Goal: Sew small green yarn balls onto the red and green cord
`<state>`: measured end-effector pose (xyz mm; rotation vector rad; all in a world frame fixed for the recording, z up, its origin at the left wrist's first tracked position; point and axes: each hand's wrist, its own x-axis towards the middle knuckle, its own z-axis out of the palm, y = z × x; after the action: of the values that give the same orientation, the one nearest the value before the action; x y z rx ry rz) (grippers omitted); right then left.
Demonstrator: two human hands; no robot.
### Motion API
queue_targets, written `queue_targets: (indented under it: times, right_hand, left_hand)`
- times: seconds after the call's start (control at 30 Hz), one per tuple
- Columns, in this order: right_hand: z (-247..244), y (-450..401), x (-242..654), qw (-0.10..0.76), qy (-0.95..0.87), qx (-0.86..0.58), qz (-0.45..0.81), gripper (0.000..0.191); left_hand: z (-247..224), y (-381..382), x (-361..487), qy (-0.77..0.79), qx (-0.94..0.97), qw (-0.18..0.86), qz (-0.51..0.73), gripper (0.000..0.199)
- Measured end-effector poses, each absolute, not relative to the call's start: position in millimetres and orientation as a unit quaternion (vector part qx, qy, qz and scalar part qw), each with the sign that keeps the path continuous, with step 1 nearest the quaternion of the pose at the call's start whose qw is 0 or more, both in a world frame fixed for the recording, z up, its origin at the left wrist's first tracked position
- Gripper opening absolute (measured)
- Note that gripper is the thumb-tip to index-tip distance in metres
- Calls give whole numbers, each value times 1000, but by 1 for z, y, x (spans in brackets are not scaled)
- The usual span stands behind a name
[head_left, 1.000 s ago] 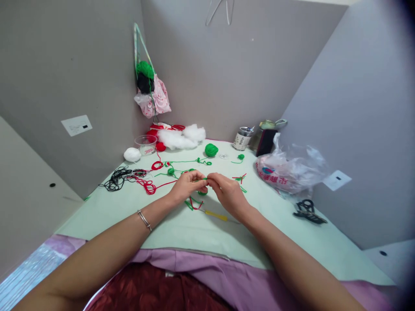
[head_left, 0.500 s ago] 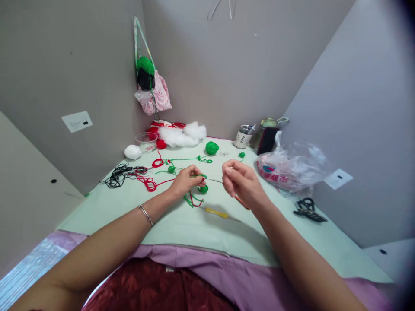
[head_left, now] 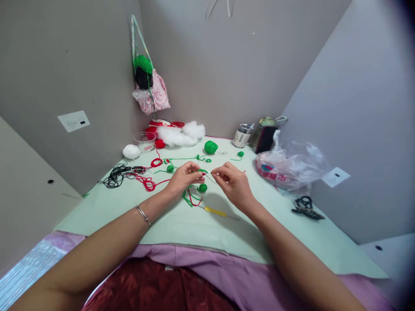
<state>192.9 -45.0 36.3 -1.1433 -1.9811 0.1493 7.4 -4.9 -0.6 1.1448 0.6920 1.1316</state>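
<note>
A small green and red piece of crochet (head_left: 203,171) is pinched between the thumb and fingers of my left hand (head_left: 185,178). Close beside it, my right hand (head_left: 234,181) is closed on a thin metal crochet hook (head_left: 210,178), whose handle is mostly hidden by the hand. The fingertips of both hands nearly meet at the work. Below them lie a small green yarn ball (head_left: 202,188) and loose green and red yarn ends (head_left: 191,199). A yellow-handled hook (head_left: 215,211) rests on the table nearer to me.
Red yarn (head_left: 149,183) and tangled black yarn (head_left: 118,176) lie to the left. Farther back are white stuffing (head_left: 180,134), a green yarn ball (head_left: 211,147) and a clear tub (head_left: 145,141). A plastic bag (head_left: 288,166) and black hair clip (head_left: 307,209) sit at right.
My right hand has moved left and slightly up to the work, and its fingers now pinch close to it. My left hand has barely shifted.
</note>
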Motion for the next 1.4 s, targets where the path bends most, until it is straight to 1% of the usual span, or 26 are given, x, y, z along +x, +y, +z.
queue_targets:
  times: [0.13, 0.37, 0.6, 0.73, 0.93, 1.0, 1.1, 1.17, 1.23, 1.4]
  right_hand:
    - [34, -45, 193, 385, -804, -453, 24, 12]
    - [31, -44, 195, 356, -812, -463, 18, 13]
    - [30, -44, 193, 337, -815, -470, 31, 12]
    - [26, -45, 188, 347, -806, -479, 39, 13]
    - [19, -44, 183, 369, -782, -498, 60, 10]
    - [21, -44, 183, 385, -772, -495, 106, 4]
    - [25, -45, 182, 409, -761, -451, 226, 9]
    - [27, -45, 182, 420, -759, -415, 274, 9]
    - [26, -45, 182, 430, -761, -404, 271, 9]
    - [25, -36, 189, 470, -738, -449, 181, 18]
  left_hand:
    - [-1, -6, 8, 305, 504, 635, 499, 34]
    - [0, -7, 9, 312, 518, 621, 499, 33]
    - [0, -9, 10, 328, 573, 553, 508, 28]
    - [0, -10, 10, 342, 599, 519, 505, 26]
    - [0, -15, 13, 329, 609, 531, 488, 25]
    - [-1, -15, 13, 320, 608, 538, 488, 25]
    - [-1, -12, 12, 308, 600, 539, 505, 24]
    - [0, -11, 11, 301, 596, 534, 519, 23]
    - [1, -11, 10, 293, 596, 536, 522, 22]
    - [4, -14, 11, 271, 608, 566, 486, 21]
